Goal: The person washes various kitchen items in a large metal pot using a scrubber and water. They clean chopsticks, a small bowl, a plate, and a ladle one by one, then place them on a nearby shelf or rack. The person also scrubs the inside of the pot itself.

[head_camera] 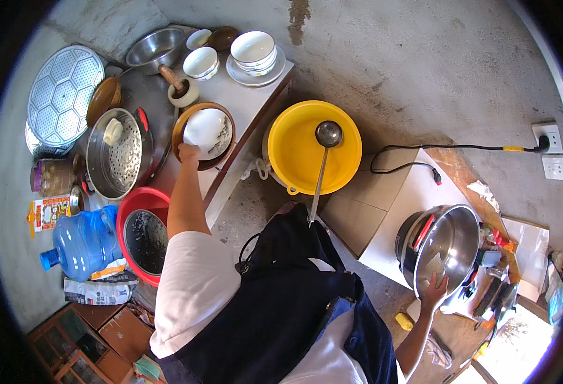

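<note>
My left hand [189, 152] reaches to the near rim of a white patterned plate [208, 133], which lies in a round brown bowl [229, 106] on the counter; its fingertips are partly hidden. At the right, my right hand [436, 288] is at the near rim of a large steel pot [457, 240] with red-trimmed handles. A pale flat piece [436, 269] shows at its fingers inside the pot; what it is I cannot tell. Between the two sides, a long-handled steel ladle [329, 134] rests across a yellow plastic basin [286, 144].
Around the left hand stand a mortar with a wooden pestle [184, 91], stacked white bowls [253, 49] and a steel steamer pot [118, 158]. Nearer are a red basin [124, 216] and a blue water jug [87, 242]. A black power cord [454, 146] runs to a wall socket.
</note>
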